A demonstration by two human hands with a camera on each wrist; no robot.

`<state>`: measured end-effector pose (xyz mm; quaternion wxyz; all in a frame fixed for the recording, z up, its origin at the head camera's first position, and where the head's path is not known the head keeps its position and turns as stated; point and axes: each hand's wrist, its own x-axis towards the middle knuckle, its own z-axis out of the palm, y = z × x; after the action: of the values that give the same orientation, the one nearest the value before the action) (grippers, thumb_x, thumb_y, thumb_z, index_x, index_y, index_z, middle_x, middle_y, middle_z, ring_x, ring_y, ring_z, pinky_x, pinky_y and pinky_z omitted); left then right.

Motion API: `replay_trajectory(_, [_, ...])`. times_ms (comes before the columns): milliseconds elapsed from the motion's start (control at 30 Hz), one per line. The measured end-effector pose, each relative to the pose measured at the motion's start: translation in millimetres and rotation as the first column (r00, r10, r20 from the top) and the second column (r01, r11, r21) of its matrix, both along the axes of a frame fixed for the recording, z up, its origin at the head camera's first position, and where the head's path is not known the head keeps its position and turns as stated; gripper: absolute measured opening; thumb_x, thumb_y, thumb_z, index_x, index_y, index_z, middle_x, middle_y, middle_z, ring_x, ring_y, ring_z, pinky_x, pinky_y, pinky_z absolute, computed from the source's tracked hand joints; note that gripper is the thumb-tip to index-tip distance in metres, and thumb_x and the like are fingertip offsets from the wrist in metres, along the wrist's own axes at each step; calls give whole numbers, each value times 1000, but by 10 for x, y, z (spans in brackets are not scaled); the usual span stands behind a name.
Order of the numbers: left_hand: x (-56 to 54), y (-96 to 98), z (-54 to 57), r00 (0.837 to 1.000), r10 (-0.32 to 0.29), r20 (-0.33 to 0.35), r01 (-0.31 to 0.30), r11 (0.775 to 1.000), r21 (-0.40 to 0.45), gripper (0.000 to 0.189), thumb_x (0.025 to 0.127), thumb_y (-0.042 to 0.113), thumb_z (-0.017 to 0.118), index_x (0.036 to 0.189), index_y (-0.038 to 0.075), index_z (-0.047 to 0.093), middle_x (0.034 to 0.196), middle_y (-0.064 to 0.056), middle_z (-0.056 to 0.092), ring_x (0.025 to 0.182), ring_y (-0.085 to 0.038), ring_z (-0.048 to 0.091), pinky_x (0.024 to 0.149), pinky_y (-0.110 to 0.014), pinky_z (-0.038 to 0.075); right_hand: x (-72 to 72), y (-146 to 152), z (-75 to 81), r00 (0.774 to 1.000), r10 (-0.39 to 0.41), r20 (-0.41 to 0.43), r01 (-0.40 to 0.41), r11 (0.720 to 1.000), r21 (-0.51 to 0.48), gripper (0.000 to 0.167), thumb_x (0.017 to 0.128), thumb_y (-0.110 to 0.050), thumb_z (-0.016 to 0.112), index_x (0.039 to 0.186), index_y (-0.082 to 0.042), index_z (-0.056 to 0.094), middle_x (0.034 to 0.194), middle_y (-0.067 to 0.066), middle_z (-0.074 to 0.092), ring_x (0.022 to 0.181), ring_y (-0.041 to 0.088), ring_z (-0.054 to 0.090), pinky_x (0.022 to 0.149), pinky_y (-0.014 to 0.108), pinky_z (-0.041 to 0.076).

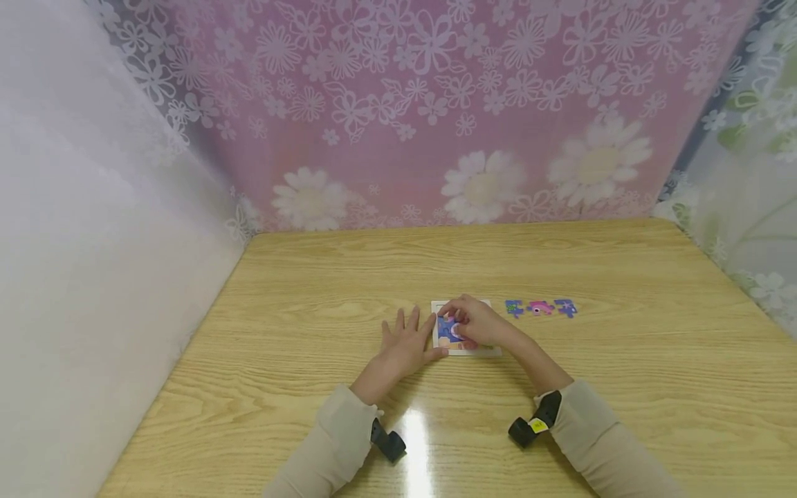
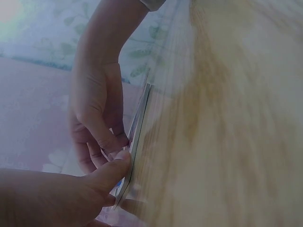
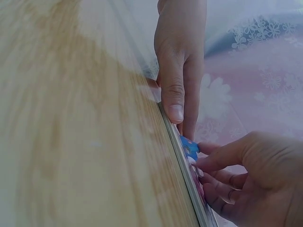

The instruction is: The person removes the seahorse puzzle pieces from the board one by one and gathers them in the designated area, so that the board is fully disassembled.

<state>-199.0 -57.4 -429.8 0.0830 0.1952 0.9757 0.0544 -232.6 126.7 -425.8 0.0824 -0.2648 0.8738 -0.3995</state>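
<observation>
A small white-framed jigsaw board (image 1: 473, 352) lies on the table, partly filled with blue and orange pieces. My left hand (image 1: 405, 348) is spread flat at its left edge, fingers straight, the thumb resting on the front left corner of the frame. Over the board, my right hand (image 1: 478, 322) pinches a blue puzzle piece (image 3: 190, 148) between thumb and curled fingers. That piece stands tilted up from the board surface in the right wrist view. The right part of the board is hidden under the right hand.
To the right of the board, a row of loose puzzle pieces lies on the wooden table (image 1: 299, 290): a blue and green piece (image 1: 513, 308), a pink piece (image 1: 540, 308) and a blue-purple piece (image 1: 566, 307). A pink flowered curtain (image 1: 386, 159) hangs behind the table.
</observation>
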Motion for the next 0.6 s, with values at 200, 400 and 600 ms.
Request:
replay_trajectory(200, [8, -6, 3, 1000, -4, 5, 3, 1000, 9, 74, 87, 61, 41, 147, 20, 26, 149, -15, 18, 134, -41, 12, 98, -62, 17, 3, 6, 16, 999, -5, -40, 5, 1000, -4, 30, 81, 10, 55, 108, -1, 61, 97, 11, 55, 85, 25, 54, 67, 34, 47])
replay_trajectory(400, [9, -10, 11, 1000, -6, 4, 6, 1000, 11, 74, 87, 61, 42, 147, 19, 26, 149, -16, 18, 133, -41, 12, 98, -62, 18, 11, 13, 40, 1000, -13, -11, 12, 999, -36, 29, 82, 10, 53, 107, -2, 61, 96, 11, 58, 87, 28, 56, 68, 35, 49])
replay_trajectory(600, [-4, -4, -1, 1000, -4, 2, 4, 1000, 2, 74, 87, 62, 41, 146, 20, 27, 149, -15, 19, 134, -40, 13, 98, -62, 18, 1, 5, 39, 1000, -28, 9, 28, 998, -59, 27, 83, 11, 51, 103, -2, 62, 93, 10, 58, 79, 23, 55, 60, 29, 47])
